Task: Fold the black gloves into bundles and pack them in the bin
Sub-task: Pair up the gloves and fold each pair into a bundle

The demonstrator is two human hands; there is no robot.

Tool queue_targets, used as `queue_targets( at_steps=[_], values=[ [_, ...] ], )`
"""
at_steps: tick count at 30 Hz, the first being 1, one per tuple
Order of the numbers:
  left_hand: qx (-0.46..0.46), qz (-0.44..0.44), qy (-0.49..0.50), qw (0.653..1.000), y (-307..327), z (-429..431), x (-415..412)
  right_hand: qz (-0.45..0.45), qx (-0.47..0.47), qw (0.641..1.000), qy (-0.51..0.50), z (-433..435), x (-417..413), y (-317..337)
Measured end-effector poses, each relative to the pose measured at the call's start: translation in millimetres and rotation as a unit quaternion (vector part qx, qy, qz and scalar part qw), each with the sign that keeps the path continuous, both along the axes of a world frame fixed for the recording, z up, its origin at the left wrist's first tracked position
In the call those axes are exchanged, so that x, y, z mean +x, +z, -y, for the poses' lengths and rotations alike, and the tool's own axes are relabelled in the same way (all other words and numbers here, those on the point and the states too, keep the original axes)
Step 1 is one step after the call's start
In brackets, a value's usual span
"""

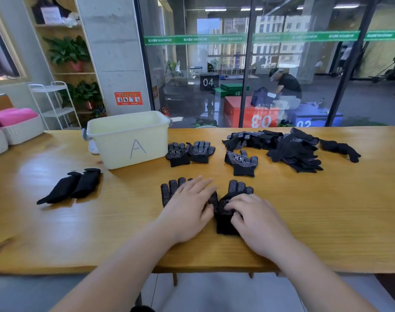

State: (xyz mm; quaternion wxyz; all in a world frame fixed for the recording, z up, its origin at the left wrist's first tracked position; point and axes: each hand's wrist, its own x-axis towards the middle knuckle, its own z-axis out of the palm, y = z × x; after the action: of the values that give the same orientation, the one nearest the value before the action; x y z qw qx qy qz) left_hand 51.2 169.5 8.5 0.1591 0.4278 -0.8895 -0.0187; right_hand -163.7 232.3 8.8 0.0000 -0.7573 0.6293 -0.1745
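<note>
- The left hand lies flat, fingers straight, on a dotted black glove on the wooden table.
- The right hand, fingers curled, pinches the second glove just beside it.
- A pale bin marked "A" stands behind them.
- Two folded bundles lie to the left.
- A loose glove pile lies far right.

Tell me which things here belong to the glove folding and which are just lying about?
Job: left glove under left hand, right glove under right hand, flat pair, single glove, glove pile, folded gloves, bin.
Lying about: pink towels, white rack, potted plants.
</note>
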Motion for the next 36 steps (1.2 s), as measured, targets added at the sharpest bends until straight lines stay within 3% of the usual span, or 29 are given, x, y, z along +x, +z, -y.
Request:
queue_targets(
  at_steps=[3, 6, 11, 20, 23, 25, 28, 36],
  values=[
    [0.011, -0.026, -0.1, 0.995, 6, 2, -20, 0.041, -0.043, 0.998, -0.034, 11, -9, -4],
    [0.002, 0.02, -0.118, 0.993, 4, 12, -27, 0.045, -0.057, 0.996, -0.05, 13, -17, -14],
    [-0.063, 0.079, -0.046, 0.994, -3, 25, -20, 0.056, -0.076, 0.995, -0.031, 15, -19, -20],
    [0.088, 0.093, 0.085, 0.988, -3, 33, 5, 0.057, -0.022, 0.997, -0.05, 25, -13, -3],
    [0.1, 0.107, 0.131, 0.98, -8, 41, 17, -0.001, 0.066, 0.996, -0.061, 44, 6, 6],
    [0.116, 0.123, 0.138, 0.976, -12, 42, 23, -0.059, 0.135, 0.987, -0.058, 59, 16, 1],
    [0.129, 0.143, 0.135, 0.972, -10, 42, 29, -0.076, 0.183, 0.979, -0.051, 77, 14, -5],
    [0.096, 0.106, 0.152, 0.978, -21, 43, 38, -0.08, 0.157, 0.984, -0.028, 77, 22, -9]
  ],
)
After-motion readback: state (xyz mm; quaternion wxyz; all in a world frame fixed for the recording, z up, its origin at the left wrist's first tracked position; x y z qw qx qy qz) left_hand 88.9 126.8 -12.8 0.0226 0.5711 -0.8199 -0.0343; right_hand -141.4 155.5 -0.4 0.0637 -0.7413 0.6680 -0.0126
